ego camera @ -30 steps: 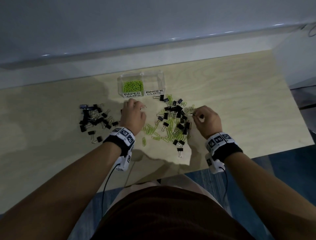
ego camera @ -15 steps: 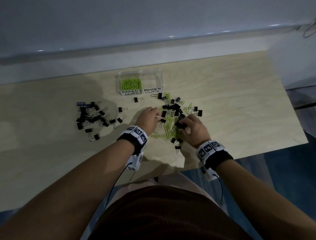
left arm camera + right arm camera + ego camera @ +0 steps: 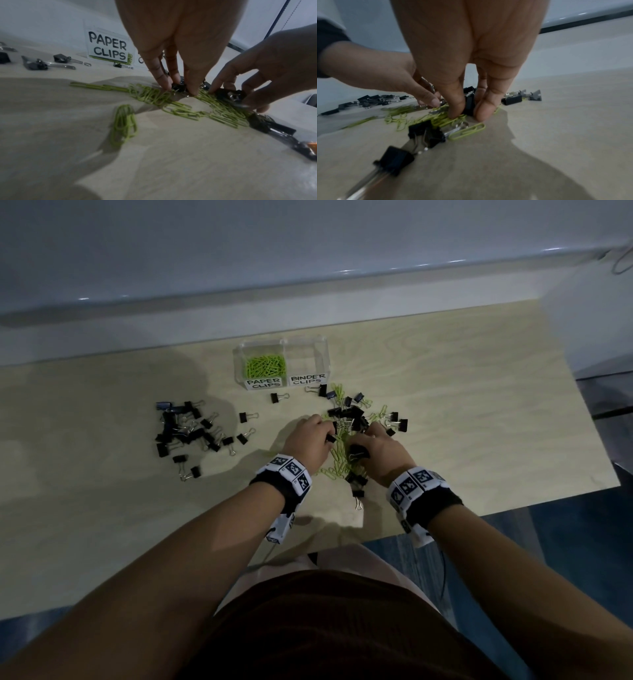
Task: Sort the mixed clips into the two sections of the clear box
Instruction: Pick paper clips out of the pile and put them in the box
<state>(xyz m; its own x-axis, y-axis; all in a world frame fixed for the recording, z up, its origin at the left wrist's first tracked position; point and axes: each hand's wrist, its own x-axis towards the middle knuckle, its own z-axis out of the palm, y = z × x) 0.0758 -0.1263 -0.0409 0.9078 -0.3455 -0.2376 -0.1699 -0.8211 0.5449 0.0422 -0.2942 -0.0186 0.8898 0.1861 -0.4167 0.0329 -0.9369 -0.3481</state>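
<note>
Pinching small black metal binder clips (image 3: 356,451) from the mixed pile of green wire paper clips (image 3: 337,463), right hand (image 3: 383,455) and left hand (image 3: 308,441) each clamp one; clear plastic box (image 3: 323,356) sits at twelve o'clock on the surface (image 3: 479,405).

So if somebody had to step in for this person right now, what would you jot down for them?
Left hand: fingers pinching a black binder clip in the mixed pile.
Right hand: fingers gripping another black binder clip in the same pile.
Clear box: the PAPER CLIPS section holds green paper clips; the BINDER CLIPS section looks empty.
A separate heap of binder clips lies on the table to the left.
Left to do: pull the remaining green paper clips from the pile into their section, then move all binder clips into theirs.
</note>
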